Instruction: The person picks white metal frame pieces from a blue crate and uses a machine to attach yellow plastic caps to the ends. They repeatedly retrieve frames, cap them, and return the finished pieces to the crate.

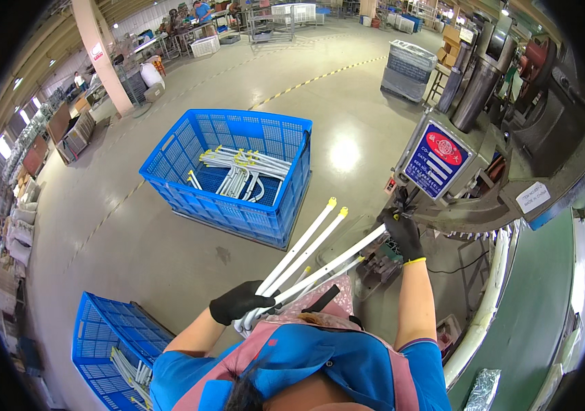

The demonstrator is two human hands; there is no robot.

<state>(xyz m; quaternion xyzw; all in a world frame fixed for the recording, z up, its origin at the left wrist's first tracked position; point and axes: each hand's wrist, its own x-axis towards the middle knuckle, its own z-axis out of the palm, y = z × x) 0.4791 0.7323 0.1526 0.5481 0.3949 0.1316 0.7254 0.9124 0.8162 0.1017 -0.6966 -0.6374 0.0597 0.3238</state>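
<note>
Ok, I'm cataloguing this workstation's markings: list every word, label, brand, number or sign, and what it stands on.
I don't copy out wording; this is where it stands.
Blue rectangular sign with a red oval: white print, on the large grey-green metal machine.
White rectangular label: dark print, on the machine's curved edge.
Small red-and-white sign: too small to read, on the pale pillar.
Slim white yellow-tipped tubes: none visible.

Downward fisheye from head height

The black-gloved right hand (pixel 402 233) hides the upper end of one slim white tube (pixel 347 255). The bottom edge crops the lower-left blue mesh plastic crate (pixel 111 325). What the distant blue-clad person (pixel 202 11) handles is too small to tell.
</note>
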